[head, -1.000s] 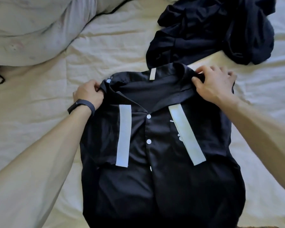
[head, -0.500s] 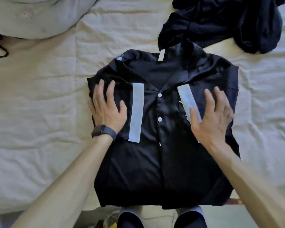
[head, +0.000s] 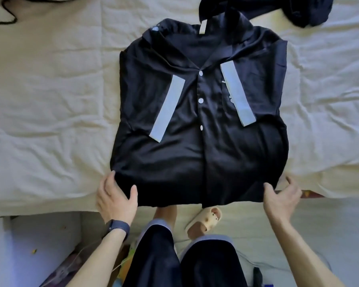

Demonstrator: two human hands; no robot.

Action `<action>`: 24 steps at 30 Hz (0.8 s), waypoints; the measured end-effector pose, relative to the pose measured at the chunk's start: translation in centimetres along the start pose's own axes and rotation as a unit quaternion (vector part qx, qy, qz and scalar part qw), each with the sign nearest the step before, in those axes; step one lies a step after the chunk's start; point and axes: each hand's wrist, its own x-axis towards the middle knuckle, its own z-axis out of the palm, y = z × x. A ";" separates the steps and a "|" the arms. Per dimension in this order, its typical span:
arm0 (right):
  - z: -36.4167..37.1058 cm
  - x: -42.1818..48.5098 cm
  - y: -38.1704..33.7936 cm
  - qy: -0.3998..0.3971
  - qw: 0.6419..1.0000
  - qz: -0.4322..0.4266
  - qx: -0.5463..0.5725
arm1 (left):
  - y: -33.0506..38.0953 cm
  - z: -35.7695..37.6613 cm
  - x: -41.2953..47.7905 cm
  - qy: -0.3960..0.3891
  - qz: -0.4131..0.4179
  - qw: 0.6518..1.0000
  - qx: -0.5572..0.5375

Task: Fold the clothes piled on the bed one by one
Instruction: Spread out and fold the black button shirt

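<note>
My left hand (head: 116,198) has its fingers half spread round the near left corner of the black button-up shirt (head: 205,160), thumb on top of the hem. The shirt lies front up at the bed's (head: 50,121) near edge, its long axis running near to far, collar toward the far edge. My right hand (head: 282,198) clasps the near right corner likewise, thumb on the fabric.

Soft, even daylight washes the pale bedding (head: 50,100) nearly white; dark fabric loses detail, edges bend slightly.
</note>
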 end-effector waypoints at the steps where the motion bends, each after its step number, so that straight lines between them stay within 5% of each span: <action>1: 0.0 0.7 0.5 -0.023 0.996 0.060 0.058 | -0.2 0.3 -0.5 -0.026 -0.069 0.995 -0.072; 4: 0.5 2.1 2.3 -0.115 0.990 0.065 0.053 | -0.6 1.9 -1.4 -0.106 -0.190 0.950 -0.226; 9: 0.3 3.0 5.7 -0.216 0.971 0.019 0.099 | -1.7 4.2 -0.9 -0.131 -0.223 0.933 -0.249; 12: -0.6 2.9 7.4 -0.221 0.967 0.001 0.127 | -2.1 5.1 -1.7 -0.225 -0.180 0.936 -0.203; 16: -2.0 2.2 8.7 -0.221 0.965 0.004 0.140 | -2.4 5.2 -3.7 -0.211 -0.169 0.939 -0.211; 20: -2.6 1.3 9.4 -0.292 0.950 0.014 0.113 | -2.3 5.0 -6.0 -0.232 -0.222 0.895 -0.310; 24: -3.0 0.8 10.8 -0.277 0.954 0.033 0.111 | -3.3 4.0 -7.9 -0.262 -0.231 0.903 -0.251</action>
